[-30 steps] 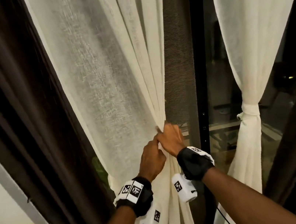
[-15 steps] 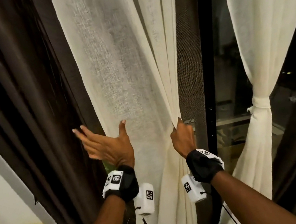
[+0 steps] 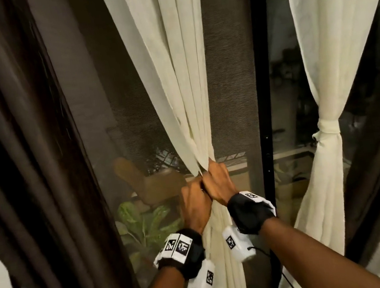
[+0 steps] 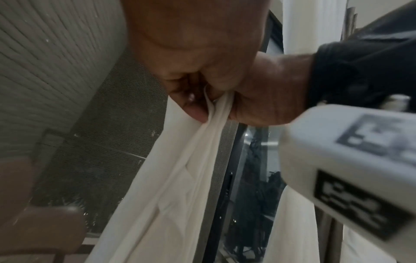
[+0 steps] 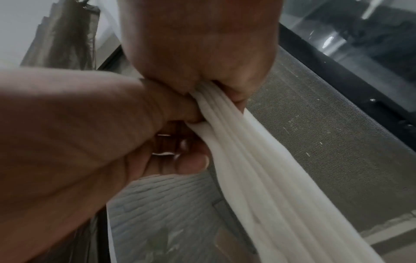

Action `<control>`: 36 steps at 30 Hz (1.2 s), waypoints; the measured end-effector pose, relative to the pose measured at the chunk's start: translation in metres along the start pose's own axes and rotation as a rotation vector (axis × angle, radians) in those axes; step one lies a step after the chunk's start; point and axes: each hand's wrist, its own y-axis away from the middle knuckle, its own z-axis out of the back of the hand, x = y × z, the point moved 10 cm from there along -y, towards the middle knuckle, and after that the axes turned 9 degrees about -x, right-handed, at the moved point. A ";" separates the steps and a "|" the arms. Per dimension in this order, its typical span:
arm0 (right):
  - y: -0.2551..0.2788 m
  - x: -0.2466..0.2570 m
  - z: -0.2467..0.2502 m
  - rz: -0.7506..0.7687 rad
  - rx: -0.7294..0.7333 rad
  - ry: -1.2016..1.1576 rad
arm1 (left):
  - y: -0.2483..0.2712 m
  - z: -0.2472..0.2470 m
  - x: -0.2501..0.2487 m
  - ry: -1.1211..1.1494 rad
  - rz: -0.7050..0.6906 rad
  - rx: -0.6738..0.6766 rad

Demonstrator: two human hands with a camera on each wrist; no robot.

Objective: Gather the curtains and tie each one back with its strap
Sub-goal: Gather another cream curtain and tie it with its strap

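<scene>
A cream sheer curtain (image 3: 172,72) hangs in the middle, bunched into a narrow bundle at waist height. My right hand (image 3: 217,181) grips the bundle, with the folds (image 5: 225,124) squeezed in its fist. My left hand (image 3: 194,203) presses against it from the left, its fingers curled on the same cloth (image 4: 209,113). On the right hangs a second cream curtain (image 3: 333,46), tied back with its cream strap (image 3: 328,125). No strap shows on the middle curtain.
A dark brown drape (image 3: 17,146) hangs at the left. Behind the curtains are a mesh screen (image 3: 232,87), a black door frame (image 3: 261,82) and dark glass. Outside stand a brown chair (image 3: 150,180) and leafy plants (image 3: 144,225).
My left hand has swept the loose left part of the curtain rightwards and closed on the bundle beside my right hand. The screen and the chair behind are now uncovered.
</scene>
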 end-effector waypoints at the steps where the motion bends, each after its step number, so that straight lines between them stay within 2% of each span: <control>1: 0.001 -0.004 -0.002 -0.005 0.013 -0.021 | 0.003 -0.002 0.000 -0.019 -0.019 0.008; 5: 0.008 -0.023 -0.009 -0.084 0.059 -0.056 | 0.008 -0.014 0.017 -0.056 0.015 0.093; 9: 0.002 -0.049 -0.013 -0.158 0.050 -0.019 | 0.013 -0.018 0.020 -0.068 -0.029 0.098; 13: 0.005 -0.057 -0.019 -0.105 0.099 0.131 | 0.031 -0.043 0.030 0.001 -0.025 0.265; 14: 0.007 -0.056 -0.013 -0.093 0.084 0.132 | 0.032 -0.042 0.036 0.013 0.008 0.243; 17: 0.004 -0.072 -0.004 -0.095 0.038 0.113 | 0.020 -0.018 0.058 0.122 0.190 0.018; 20: 0.010 -0.073 -0.010 -0.145 0.110 0.005 | 0.006 -0.029 0.050 0.316 0.428 0.108; 22: 0.017 -0.066 -0.015 -0.181 0.204 -0.156 | -0.005 -0.043 0.033 0.360 0.491 0.163; 24: 0.024 -0.065 -0.017 -0.226 0.306 -0.289 | -0.015 -0.051 0.023 0.362 0.516 0.158; 27: 0.023 -0.080 -0.009 -0.262 0.398 -0.364 | -0.017 -0.070 0.028 0.412 0.524 0.186; 29: 0.023 -0.085 -0.002 -0.261 0.456 -0.402 | -0.013 -0.076 0.032 0.410 0.521 0.151; 32: 0.016 -0.099 0.011 -0.265 0.443 -0.339 | -0.009 -0.077 0.031 0.456 0.521 0.050; 36: 0.012 -0.124 0.016 -0.147 0.401 0.122 | -0.009 -0.078 0.039 0.424 0.528 -0.018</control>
